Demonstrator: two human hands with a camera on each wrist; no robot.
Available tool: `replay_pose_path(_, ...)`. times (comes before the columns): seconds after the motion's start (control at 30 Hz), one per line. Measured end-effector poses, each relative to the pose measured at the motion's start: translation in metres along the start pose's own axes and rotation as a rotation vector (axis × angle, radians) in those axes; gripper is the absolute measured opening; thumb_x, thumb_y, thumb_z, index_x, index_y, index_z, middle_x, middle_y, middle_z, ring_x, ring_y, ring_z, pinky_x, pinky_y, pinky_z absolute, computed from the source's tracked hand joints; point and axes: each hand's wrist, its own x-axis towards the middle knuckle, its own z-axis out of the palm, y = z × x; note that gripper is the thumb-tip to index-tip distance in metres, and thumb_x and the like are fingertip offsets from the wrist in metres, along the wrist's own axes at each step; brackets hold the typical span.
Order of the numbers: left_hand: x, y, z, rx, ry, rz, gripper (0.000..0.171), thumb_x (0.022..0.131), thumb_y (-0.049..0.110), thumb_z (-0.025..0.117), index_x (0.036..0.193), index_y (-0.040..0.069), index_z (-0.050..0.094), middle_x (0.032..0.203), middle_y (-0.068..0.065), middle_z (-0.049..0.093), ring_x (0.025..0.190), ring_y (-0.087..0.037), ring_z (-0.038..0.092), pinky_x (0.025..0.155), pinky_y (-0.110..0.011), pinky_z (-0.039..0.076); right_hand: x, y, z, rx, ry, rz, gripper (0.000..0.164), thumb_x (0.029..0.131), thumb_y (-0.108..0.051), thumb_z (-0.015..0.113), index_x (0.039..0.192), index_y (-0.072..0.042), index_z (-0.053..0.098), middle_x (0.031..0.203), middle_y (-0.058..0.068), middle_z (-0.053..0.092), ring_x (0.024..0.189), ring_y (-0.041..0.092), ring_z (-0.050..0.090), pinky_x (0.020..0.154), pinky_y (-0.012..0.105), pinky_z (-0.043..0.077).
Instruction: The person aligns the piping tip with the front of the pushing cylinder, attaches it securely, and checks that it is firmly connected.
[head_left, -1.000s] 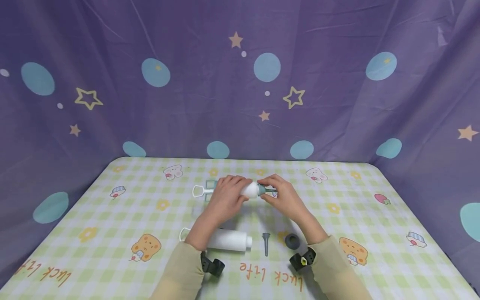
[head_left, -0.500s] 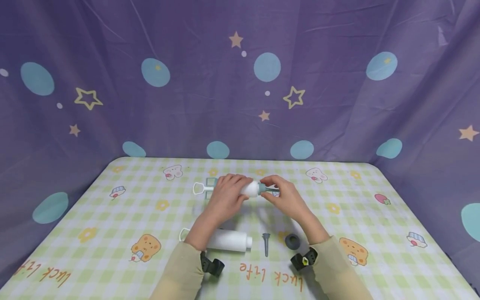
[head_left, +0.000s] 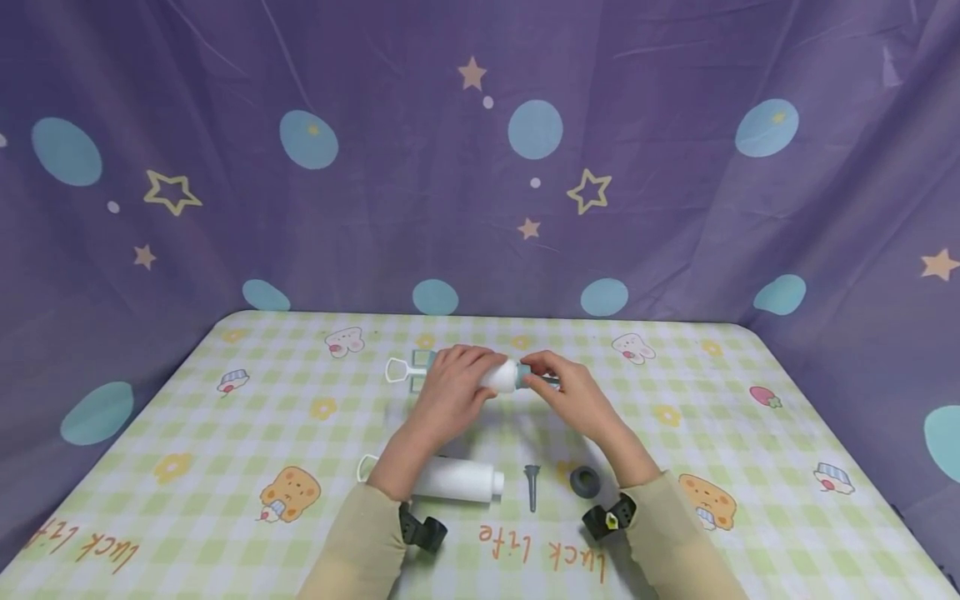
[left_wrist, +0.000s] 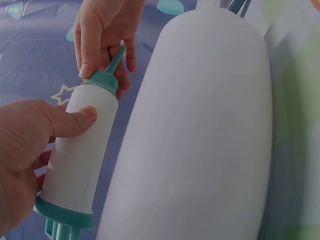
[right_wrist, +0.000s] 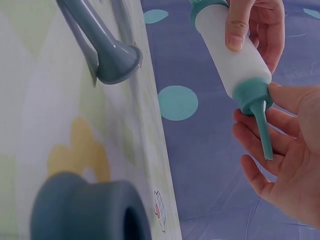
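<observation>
In the head view my left hand grips the white barrel of an icing syringe, thumb on its near side. A white loop handle sticks out left of that hand, beside the teal finger grips. My right hand pinches the teal nozzle cap at the barrel's other end. Its thumb and fingers lie on the cap's sides in the right wrist view, and the thin teal spout points out past them. The cap sits against the barrel; how tightly cannot be told.
Nearer me lie a second white syringe barrel with a loop handle, a dark grey nozzle and a dark grey ring-shaped cap. They rest on a checked tablecloth. A purple curtain hangs behind the table.
My right hand's thumb and fingers have shifted slightly round the teal cap, which stays against the barrel. The syringe's handle end has risen a little in view. My left hand keeps its grip.
</observation>
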Motion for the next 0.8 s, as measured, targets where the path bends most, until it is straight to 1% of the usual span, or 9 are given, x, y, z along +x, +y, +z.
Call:
replay_pose_path(0.13, 0.0, 0.0, -0.0001, 0.001, 0.003, 0.005, 0.042, 0.076, 0.02, 0.073, 0.116, 0.016, 0.06, 0.113, 0.0, 0.061, 0.106, -0.021, 0.052, 0.089, -0.038, 0.038, 0.0001, 0.0014, 0.0001, 0.002, -0.011, -0.002, 0.033, 0.092, -0.036, 0.051, 0.118, -0.017, 0.056, 0.108, 0.002, 0.063, 0.1, 0.017, 0.059, 0.087, 0.042, 0.047)
replay_pose_path(0.23, -0.0002, -0.0004, 0.0006, -0.008, 0.001, 0.005, 0.042, 0.076, 0.019, 0.073, 0.116, 0.016, 0.061, 0.113, 0.0, 0.061, 0.106, -0.021, 0.052, 0.089, -0.038, 0.038, -0.0002, 0.0023, 0.0003, -0.015, -0.013, -0.002, 0.035, 0.089, -0.036, 0.056, 0.119, -0.017, 0.056, 0.11, 0.004, 0.062, 0.103, 0.02, 0.059, 0.088, 0.042, 0.046)
replay_pose_path(0.33, -0.0006, -0.0006, 0.0013, -0.014, -0.007, 0.002, 0.042, 0.076, 0.019, 0.073, 0.116, 0.015, 0.061, 0.113, 0.0, 0.061, 0.106, -0.021, 0.052, 0.089, -0.038, 0.038, -0.0003, 0.0031, 0.0006, -0.034, -0.011, -0.013, 0.039, 0.086, -0.03, 0.063, 0.121, -0.014, 0.055, 0.109, 0.005, 0.063, 0.104, 0.022, 0.059, 0.087, 0.04, 0.047)
replay_pose_path(0.43, -0.0009, -0.0003, 0.0018, -0.016, -0.012, -0.001, 0.042, 0.076, 0.019, 0.073, 0.117, 0.015, 0.06, 0.114, 0.0, 0.061, 0.106, -0.021, 0.051, 0.089, -0.038, 0.038, -0.0002, 0.0038, 0.0008, -0.024, -0.009, -0.036, 0.041, 0.084, -0.023, 0.066, 0.122, -0.014, 0.052, 0.105, 0.006, 0.063, 0.103, 0.023, 0.06, 0.084, 0.042, 0.049)
replay_pose_path(0.5, -0.0011, 0.0, 0.0018, -0.018, -0.013, -0.001, 0.043, 0.076, 0.019, 0.073, 0.117, 0.015, 0.06, 0.114, 0.0, 0.061, 0.106, -0.021, 0.051, 0.089, -0.038, 0.038, -0.0003, 0.0043, 0.0006, -0.003, -0.01, -0.046, 0.041, 0.084, -0.021, 0.065, 0.122, -0.014, 0.051, 0.104, 0.006, 0.064, 0.103, 0.024, 0.06, 0.082, 0.044, 0.05)
replay_pose_path(0.6, -0.0016, 0.0005, 0.0013, -0.018, -0.014, -0.002, 0.043, 0.077, 0.019, 0.072, 0.117, 0.015, 0.06, 0.114, 0.0, 0.061, 0.106, -0.021, 0.051, 0.089, -0.039, 0.038, -0.001, 0.0048, 0.0, 0.028, -0.019, -0.043, 0.037, 0.086, -0.022, 0.064, 0.12, -0.015, 0.05, 0.104, 0.006, 0.064, 0.104, 0.025, 0.059, 0.08, 0.045, 0.05)
replay_pose_path(0.8, -0.0018, -0.0003, -0.0003, -0.009, 0.009, 0.006, 0.042, 0.076, 0.019, 0.073, 0.116, 0.016, 0.061, 0.113, 0.0, 0.061, 0.106, -0.021, 0.052, 0.089, -0.039, 0.039, -0.0004, 0.0063, 0.0002, 0.03, -0.036, -0.031, 0.033, 0.089, -0.03, 0.058, 0.118, -0.015, 0.051, 0.105, 0.006, 0.064, 0.104, 0.025, 0.059, 0.084, 0.047, 0.048)
